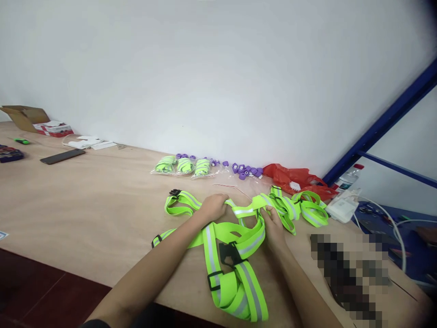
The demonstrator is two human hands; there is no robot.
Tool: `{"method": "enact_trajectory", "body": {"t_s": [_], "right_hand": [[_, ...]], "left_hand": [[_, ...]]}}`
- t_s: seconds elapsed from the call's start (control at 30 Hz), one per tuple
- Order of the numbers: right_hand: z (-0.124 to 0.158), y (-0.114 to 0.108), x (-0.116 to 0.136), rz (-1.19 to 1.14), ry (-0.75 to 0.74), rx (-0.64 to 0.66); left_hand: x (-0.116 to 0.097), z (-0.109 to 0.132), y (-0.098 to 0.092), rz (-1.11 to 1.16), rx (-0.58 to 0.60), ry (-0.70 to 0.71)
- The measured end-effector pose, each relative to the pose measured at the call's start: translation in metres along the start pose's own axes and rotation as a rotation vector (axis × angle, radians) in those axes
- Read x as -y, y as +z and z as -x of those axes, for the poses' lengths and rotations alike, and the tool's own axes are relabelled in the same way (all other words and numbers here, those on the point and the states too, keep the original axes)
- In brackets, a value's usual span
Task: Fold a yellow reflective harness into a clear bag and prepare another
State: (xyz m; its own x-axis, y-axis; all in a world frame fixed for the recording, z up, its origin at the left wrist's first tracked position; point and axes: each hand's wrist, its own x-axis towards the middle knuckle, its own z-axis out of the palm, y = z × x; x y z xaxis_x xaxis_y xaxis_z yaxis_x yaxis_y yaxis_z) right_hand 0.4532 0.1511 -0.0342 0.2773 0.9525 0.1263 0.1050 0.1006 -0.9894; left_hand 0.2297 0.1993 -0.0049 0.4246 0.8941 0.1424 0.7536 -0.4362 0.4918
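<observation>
From far off, I look down through the head camera at two bare hands over a wooden table (102, 200). In front of me, a long bright green strap (251, 243) with a shiny silver stripe lies in loops near the table's front edge, some of it under my left arm. My left hand (214, 207) has its fingers curled in tight, and it pinches a bit of the green strap at the fingertips. My right hand (273, 223) is on the other side, with its thumb and fingers close together on the same strap, so there is just a short piece going between my two hands. A big black buckle (230, 253) sits on the loops below my hands, and a small black slider (215, 280) sits lower down. Just past my right hand, more green loops (309, 209) lie in a messy heap. Behind my hands, three clear bags (185, 166) with green straps inside stand in a row near the wall. Next to them are lots of little purple things (243, 171), and then a red plastic bag (297, 178). A bottle with a red cap (348, 177) is beside that, and far to the left there is a brown box (25, 119)
</observation>
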Motion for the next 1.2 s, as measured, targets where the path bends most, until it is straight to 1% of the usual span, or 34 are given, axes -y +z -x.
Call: {"method": "enact_trajectory", "body": {"t_s": [0.07,0.13,0.2,0.27,0.4,0.47,0.53,0.6,0.67,0.7,0.77,0.9,1.0,1.03,1.13,1.2], "right_hand": [[0.001,-0.002,0.004,-0.079,0.115,0.082],[0.004,-0.005,0.010,-0.110,0.205,0.231],[0.007,-0.005,0.016,-0.120,0.252,0.364],[0.008,-0.004,0.023,-0.106,0.243,0.413],[0.009,-0.001,0.031,0.033,0.104,0.389],[0.012,0.000,0.033,0.100,0.094,0.406],[0.017,0.000,0.035,0.117,0.140,0.489],[0.022,0.000,0.036,0.089,0.161,0.583],[0.024,0.001,0.037,0.062,0.142,0.618],[0.024,0.001,0.036,0.062,0.125,0.606],[0.021,0.002,0.033,0.079,0.073,0.523],[0.012,0.004,0.024,0.126,-0.097,0.264],[0.013,0.003,0.020,0.192,-0.187,0.123],[0.014,0.003,0.019,0.218,-0.186,0.085],[0.020,0.003,0.019,0.240,-0.117,-0.009],[0.023,0.004,0.020,0.226,-0.097,-0.042]], "left_hand": [[0.005,0.002,-0.005,0.028,-0.056,-0.054],[0.008,0.003,-0.009,0.065,-0.106,-0.093],[0.011,0.004,-0.013,0.112,-0.147,-0.114],[0.014,0.004,-0.017,0.165,-0.184,-0.128],[0.017,0.005,-0.025,0.292,-0.257,-0.146],[0.017,0.005,-0.028,0.368,-0.280,-0.146],[0.017,0.006,-0.029,0.448,-0.270,-0.149],[0.018,0.007,-0.029,0.522,-0.227,-0.156],[0.019,0.009,-0.029,0.580,-0.174,-0.161],[0.020,0.011,-0.029,0.617,-0.148,-0.163],[0.019,0.015,-0.033,0.714,-0.105,-0.167],[0.011,0.029,-0.050,0.883,-0.051,-0.141],[0.004,0.039,-0.060,0.959,0.017,-0.078],[0.002,0.041,-0.062,0.982,0.045,-0.053],[0.003,0.046,-0.062,1.041,0.148,0.035],[0.005,0.047,-0.060,1.074,0.219,0.096]]}}
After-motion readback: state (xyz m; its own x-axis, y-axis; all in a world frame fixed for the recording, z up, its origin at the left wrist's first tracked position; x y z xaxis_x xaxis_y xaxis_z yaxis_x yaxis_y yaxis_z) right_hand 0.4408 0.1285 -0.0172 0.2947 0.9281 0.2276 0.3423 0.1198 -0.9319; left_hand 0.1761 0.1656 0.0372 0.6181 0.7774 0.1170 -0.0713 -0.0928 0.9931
